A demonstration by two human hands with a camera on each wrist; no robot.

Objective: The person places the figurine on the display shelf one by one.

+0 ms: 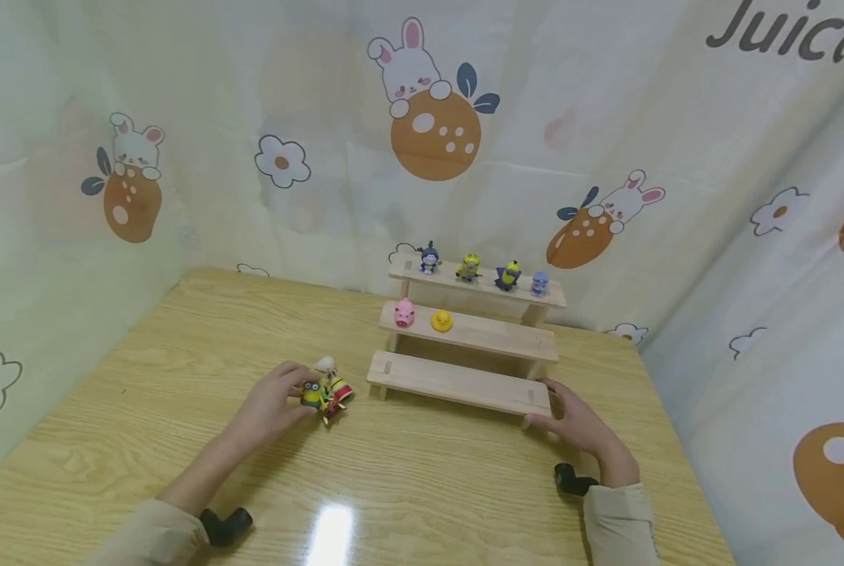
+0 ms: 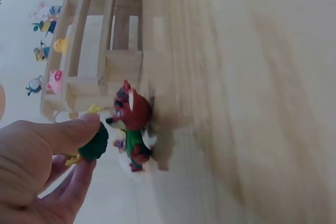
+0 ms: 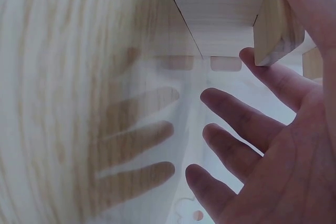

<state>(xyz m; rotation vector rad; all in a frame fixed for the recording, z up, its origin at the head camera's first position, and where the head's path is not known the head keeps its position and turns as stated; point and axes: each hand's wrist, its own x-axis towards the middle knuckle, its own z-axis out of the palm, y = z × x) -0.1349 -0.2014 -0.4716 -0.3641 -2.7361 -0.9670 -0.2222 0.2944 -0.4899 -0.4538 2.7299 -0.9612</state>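
Minion fig. [image 1: 310, 395] sits left of the display stand [image 1: 457, 383], pinched b/w thumb & fingers of the L hand [image 1: 273, 401], which is parted only by the toy's width; can't tell if it's off the tabletop [image 1: 408, 487]. R hand [image 1: 576, 420] is at the stand's right end, thumb & index astride the bottom-step corner, other fingers spread; firmness unclear. Beside the minion, also left of stand: fox-like fig. [image 2: 137, 111] w/ green top & white-topped fig. [image 1: 326, 364], packed close. Risk: minion's arm snags the fox & tips it, b/c of the tight cluster. R hand's push could jolt stand & topple toys. Stand's middle tier: pink pig [image 1: 404, 313], yellow duck [image 1: 442, 320]; top tier: caped minion [image 1: 508, 275] + 3 others. Behind stand: rabbit-print curtain [image 1: 323, 102].
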